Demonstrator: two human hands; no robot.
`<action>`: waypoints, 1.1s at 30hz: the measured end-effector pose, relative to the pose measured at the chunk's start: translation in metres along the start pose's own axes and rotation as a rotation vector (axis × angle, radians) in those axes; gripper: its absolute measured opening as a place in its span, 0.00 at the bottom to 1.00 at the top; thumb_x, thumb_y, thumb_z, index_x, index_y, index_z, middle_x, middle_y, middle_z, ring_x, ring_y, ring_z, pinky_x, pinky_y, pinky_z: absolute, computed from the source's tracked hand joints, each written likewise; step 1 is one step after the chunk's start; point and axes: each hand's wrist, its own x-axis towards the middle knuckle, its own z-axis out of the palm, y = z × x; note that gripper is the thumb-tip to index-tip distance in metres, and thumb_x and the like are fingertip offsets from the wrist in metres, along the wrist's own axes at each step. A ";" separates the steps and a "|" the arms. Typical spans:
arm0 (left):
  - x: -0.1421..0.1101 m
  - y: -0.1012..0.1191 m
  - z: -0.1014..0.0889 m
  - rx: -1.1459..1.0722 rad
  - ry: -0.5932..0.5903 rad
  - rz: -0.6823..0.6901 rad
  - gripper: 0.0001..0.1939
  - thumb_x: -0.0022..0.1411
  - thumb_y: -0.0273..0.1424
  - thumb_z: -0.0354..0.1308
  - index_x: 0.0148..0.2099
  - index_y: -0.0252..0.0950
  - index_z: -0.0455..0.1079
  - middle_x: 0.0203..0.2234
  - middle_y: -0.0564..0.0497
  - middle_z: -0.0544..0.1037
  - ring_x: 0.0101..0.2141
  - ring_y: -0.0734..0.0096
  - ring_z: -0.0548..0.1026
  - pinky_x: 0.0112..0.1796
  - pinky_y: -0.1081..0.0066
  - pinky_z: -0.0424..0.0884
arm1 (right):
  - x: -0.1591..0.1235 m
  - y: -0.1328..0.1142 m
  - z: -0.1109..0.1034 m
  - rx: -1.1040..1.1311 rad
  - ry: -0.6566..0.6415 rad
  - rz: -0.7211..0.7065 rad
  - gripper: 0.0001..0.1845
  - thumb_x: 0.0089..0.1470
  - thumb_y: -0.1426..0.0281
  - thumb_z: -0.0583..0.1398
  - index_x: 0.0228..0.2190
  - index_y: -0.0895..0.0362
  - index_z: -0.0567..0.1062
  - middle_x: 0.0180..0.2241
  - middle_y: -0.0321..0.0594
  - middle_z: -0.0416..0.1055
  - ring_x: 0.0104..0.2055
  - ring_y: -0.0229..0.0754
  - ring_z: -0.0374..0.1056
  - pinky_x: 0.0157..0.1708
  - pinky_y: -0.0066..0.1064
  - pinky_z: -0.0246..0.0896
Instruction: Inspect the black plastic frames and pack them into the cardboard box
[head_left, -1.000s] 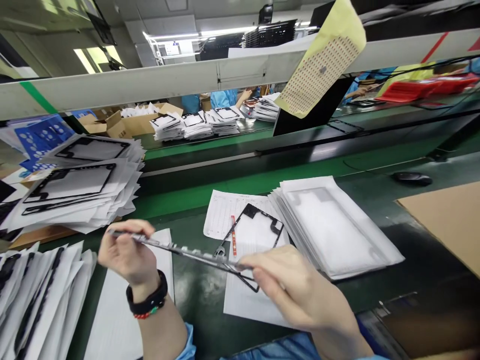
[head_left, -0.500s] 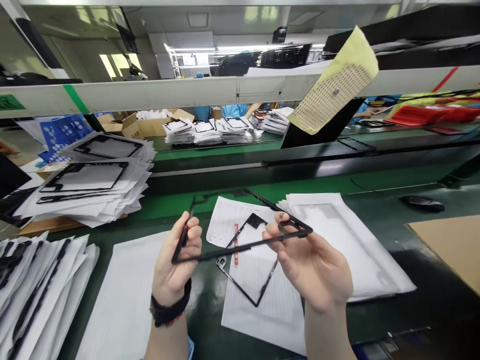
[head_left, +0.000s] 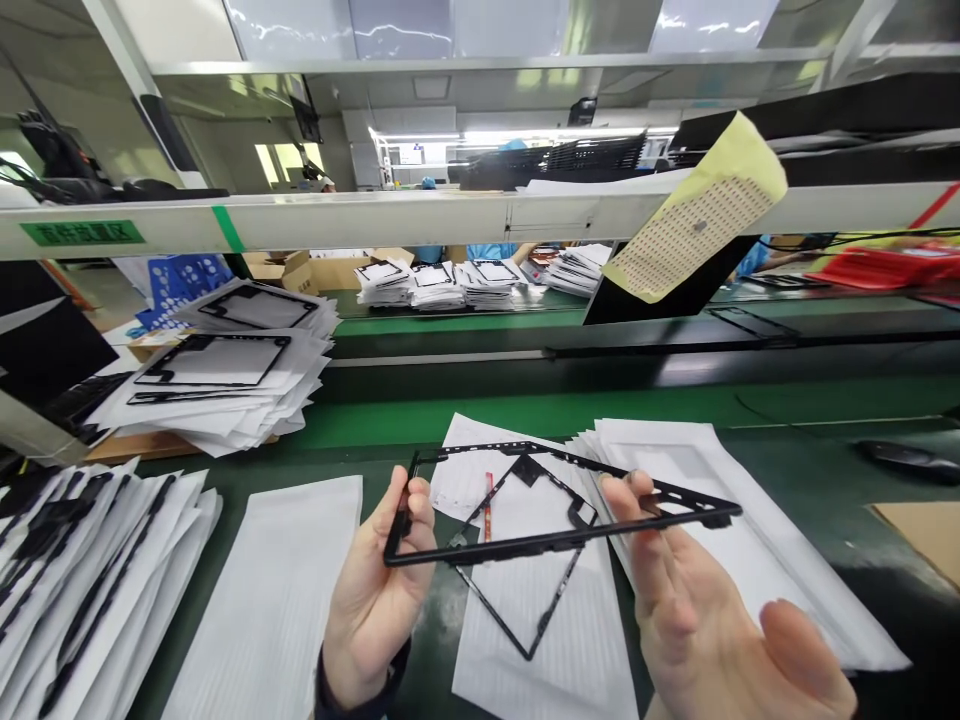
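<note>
A thin black rectangular plastic frame (head_left: 487, 551) is held up, tilted, above the bench. My left hand (head_left: 386, 590) pinches its left side, fingers closed round the bar. On the right, the fingers of my right hand (head_left: 705, 610) hook around and support the frame's other end, while the thumb sticks out away from it. Beneath, a second black frame (head_left: 491, 612) lies turned cornerwise on a white foam sheet (head_left: 555, 660). A red strip (head_left: 488, 505) lies near that frame's upper left side, on the printed paper (head_left: 454, 480).
White foam sleeves (head_left: 697, 470) are stacked at right, beside a computer mouse (head_left: 907, 460) and cardboard (head_left: 919, 540). Another white sheet (head_left: 277, 580) lies left. Sleeved frames (head_left: 105, 590) stand in a row at far left, with a pile (head_left: 225, 400) behind. A yellow label sheet (head_left: 697, 215) hangs ahead.
The held frame has turned flatter and shifted right and nearer. My right hand has moved right and lower, its thumb now spread away. The view has tilted up.
</note>
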 end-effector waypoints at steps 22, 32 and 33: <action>-0.025 -0.055 -0.016 1.126 -0.359 1.144 0.08 0.52 0.44 0.69 0.33 0.49 0.82 0.24 0.54 0.84 0.12 0.76 0.73 0.13 0.81 0.68 | 0.065 0.045 0.035 0.499 -0.110 0.083 0.24 0.57 0.56 0.65 0.47 0.61 0.79 0.43 0.46 0.81 0.42 0.37 0.78 0.43 0.22 0.71; -0.034 -0.078 -0.017 1.147 -0.336 1.343 0.04 0.53 0.39 0.69 0.33 0.50 0.82 0.21 0.57 0.82 0.13 0.70 0.74 0.12 0.74 0.70 | 0.055 0.049 0.038 0.509 -0.183 0.179 0.24 0.57 0.54 0.64 0.45 0.61 0.79 0.33 0.43 0.81 0.36 0.39 0.78 0.39 0.24 0.70; -0.037 -0.078 -0.017 1.195 -0.333 1.333 0.03 0.54 0.36 0.69 0.34 0.50 0.82 0.20 0.57 0.82 0.14 0.69 0.75 0.14 0.72 0.72 | 0.053 0.048 0.038 0.510 -0.198 0.169 0.24 0.57 0.54 0.64 0.45 0.61 0.79 0.33 0.42 0.81 0.35 0.38 0.78 0.38 0.24 0.70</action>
